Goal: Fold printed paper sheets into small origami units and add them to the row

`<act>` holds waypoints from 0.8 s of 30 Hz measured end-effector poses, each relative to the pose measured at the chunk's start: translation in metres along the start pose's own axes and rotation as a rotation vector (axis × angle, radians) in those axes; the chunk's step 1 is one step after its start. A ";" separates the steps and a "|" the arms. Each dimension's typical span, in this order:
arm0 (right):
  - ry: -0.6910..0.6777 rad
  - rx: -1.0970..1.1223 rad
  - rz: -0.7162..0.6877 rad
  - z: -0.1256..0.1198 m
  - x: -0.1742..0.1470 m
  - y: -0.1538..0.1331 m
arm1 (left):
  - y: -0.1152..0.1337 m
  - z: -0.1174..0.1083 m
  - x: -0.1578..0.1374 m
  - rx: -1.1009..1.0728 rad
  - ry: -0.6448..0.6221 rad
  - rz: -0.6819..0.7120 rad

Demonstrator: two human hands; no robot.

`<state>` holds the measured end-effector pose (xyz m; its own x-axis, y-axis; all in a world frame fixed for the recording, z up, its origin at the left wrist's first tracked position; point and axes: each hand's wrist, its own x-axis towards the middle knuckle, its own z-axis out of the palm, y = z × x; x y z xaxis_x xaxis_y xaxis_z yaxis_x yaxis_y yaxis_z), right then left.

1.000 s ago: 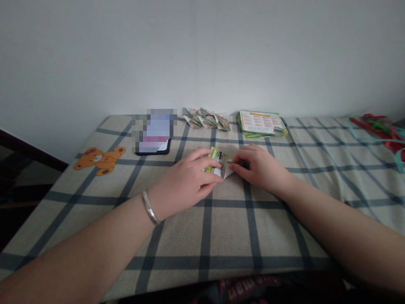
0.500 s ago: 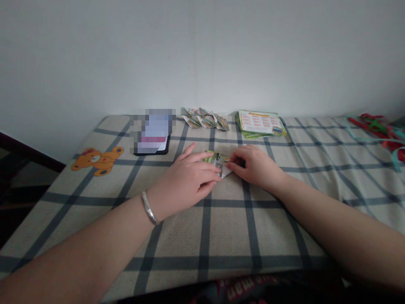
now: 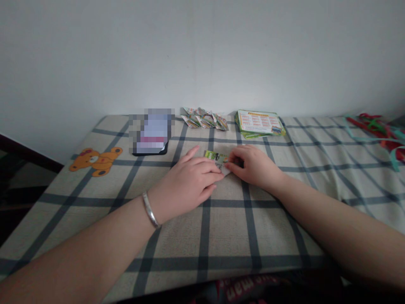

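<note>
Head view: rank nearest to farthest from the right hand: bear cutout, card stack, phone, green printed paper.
1. Green printed paper: touching the right hand.
2. Card stack: beyond the hand.
3. Phone: back left.
4. Bear cutout: far left.

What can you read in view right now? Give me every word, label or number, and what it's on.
"man": on the dark cloth at the bottom edge; the letters beside it are unclear.
Card stack: rows of print, too small to read.
Printed paper under the hands: blurred and partly covered.
Folded papers by the wall: too small.
Phone: screen pixelated, unreadable.
No number is legible.
</note>
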<state>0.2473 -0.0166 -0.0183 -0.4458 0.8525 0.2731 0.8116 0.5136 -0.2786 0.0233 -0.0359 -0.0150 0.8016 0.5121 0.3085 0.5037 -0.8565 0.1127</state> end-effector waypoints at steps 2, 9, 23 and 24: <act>0.002 -0.004 0.001 0.000 0.000 -0.001 | 0.000 0.001 0.000 0.009 -0.008 0.010; 0.008 -0.015 0.004 0.001 0.001 0.000 | 0.001 0.000 0.000 0.049 -0.044 0.023; 0.019 0.030 -0.007 0.002 0.000 0.001 | 0.005 -0.004 0.001 0.041 -0.055 0.024; 0.017 0.037 -0.010 0.002 0.000 0.001 | 0.005 -0.004 0.001 0.042 -0.059 0.021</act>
<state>0.2475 -0.0153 -0.0203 -0.4467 0.8458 0.2917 0.7924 0.5254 -0.3100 0.0251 -0.0402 -0.0101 0.8290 0.4984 0.2537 0.4991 -0.8640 0.0666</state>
